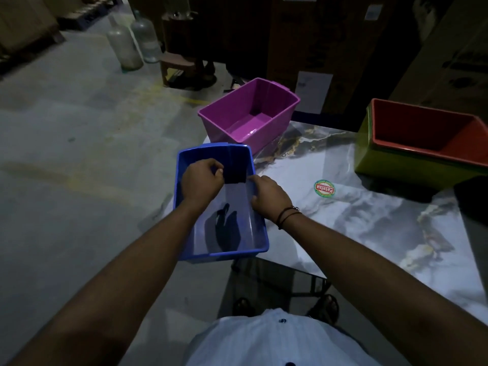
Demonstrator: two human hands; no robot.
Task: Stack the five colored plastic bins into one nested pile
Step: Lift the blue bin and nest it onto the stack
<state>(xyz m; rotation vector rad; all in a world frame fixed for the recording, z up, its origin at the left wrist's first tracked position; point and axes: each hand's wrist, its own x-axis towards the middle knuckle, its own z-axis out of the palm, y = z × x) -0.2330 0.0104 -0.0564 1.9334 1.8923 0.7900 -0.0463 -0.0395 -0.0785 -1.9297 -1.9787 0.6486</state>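
Both arms stretched out forward over a blue bin (219, 228) sitting at the near left corner of the marble-look counter (356, 207), partly hanging past the edge. Left hand (202, 180) curled, fingers pinched on the left side of a dark rectangular thing (235, 170) held above the bin's inside. Right hand (270, 196) on the bin's right rim, fingers bent and reaching toward the same dark thing; honestly can't tell if actually gripping it or just touching the rim. Black cord bracelet (287, 215) around the right wrist. Hand shadow down on the bin floor. Magenta bin (250, 114) just behind the blue one, empty, at the far left corner. Over on the right, well apart, a red bin (433, 138) nested inside a yellow-green bin (396, 165). Round green-and-red sticker (324, 189) on the counter between the blue bin and that pair.
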